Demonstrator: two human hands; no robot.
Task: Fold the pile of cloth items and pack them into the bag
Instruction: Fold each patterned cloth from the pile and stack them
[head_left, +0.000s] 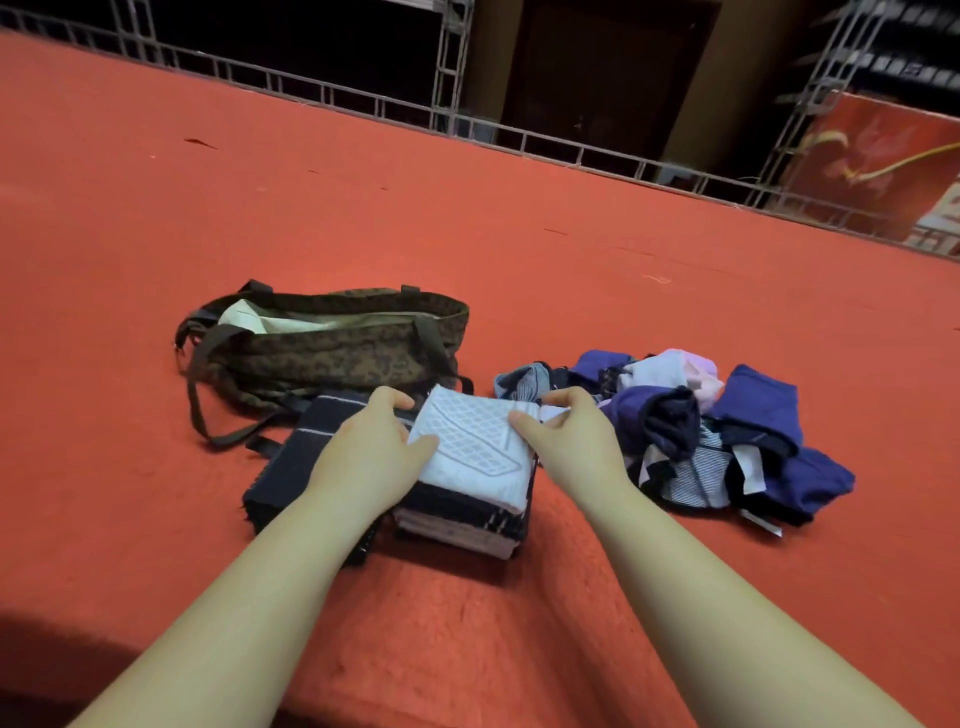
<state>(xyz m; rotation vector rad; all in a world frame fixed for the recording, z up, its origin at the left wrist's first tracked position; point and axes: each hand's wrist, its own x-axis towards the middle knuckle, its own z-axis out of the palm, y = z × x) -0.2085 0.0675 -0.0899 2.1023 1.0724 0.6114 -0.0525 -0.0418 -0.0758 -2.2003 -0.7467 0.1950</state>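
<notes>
A folded white cloth (470, 447) with a diamond pattern lies on top of a stack of folded cloths (457, 519). My left hand (369, 452) grips its left edge and my right hand (561, 436) pinches its right edge. Beside the stack, under my left wrist, sits a folded dark navy cloth (296, 467) with thin white lines. A brown camouflage bag (332, 348) with dark straps lies open behind the stack, pale lining showing inside. To the right, a loose pile of unfolded cloth items (711, 436) in purple, navy, striped and pink lies on the red surface.
Everything rests on a wide red carpeted surface (467, 218). A metal truss railing (363, 98) runs along its far edge, with a dark space behind. A red poster (878, 166) stands at the far right.
</notes>
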